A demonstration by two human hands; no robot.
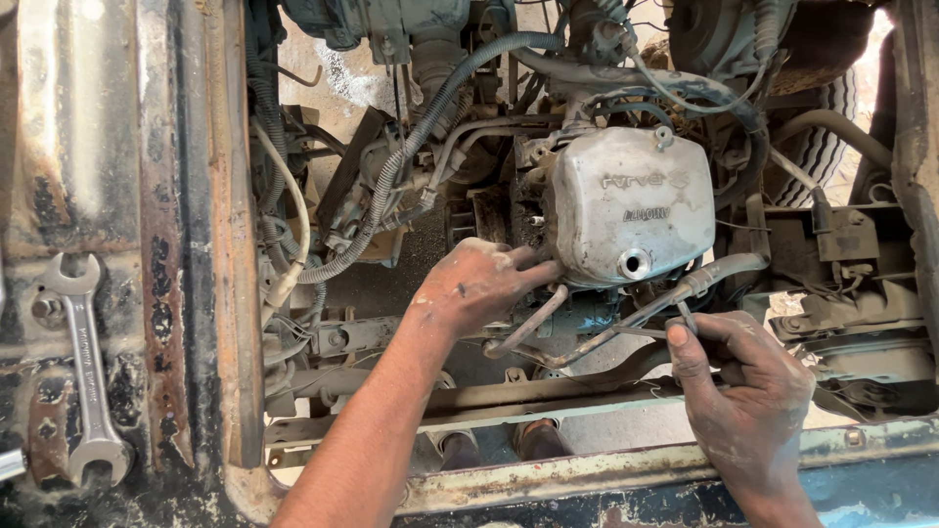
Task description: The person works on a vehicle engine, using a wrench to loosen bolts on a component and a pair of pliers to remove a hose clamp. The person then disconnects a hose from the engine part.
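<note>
Hoses (411, 147) and pipes (533, 318) crowd around the engine cover (631, 205). We press our left hand (474, 284) against it, fingers together; our right hand (748, 381) pinches a thin rod (641, 332) that lies nearly level, pointing left.

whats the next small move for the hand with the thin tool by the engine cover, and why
Probably ease the thin metal tool in the right hand further left along the cover's lower edge. Its tip already points under the grey engine cover, and the left hand presses its fingers against that cover's lower left corner, seemingly steadying it.
</note>
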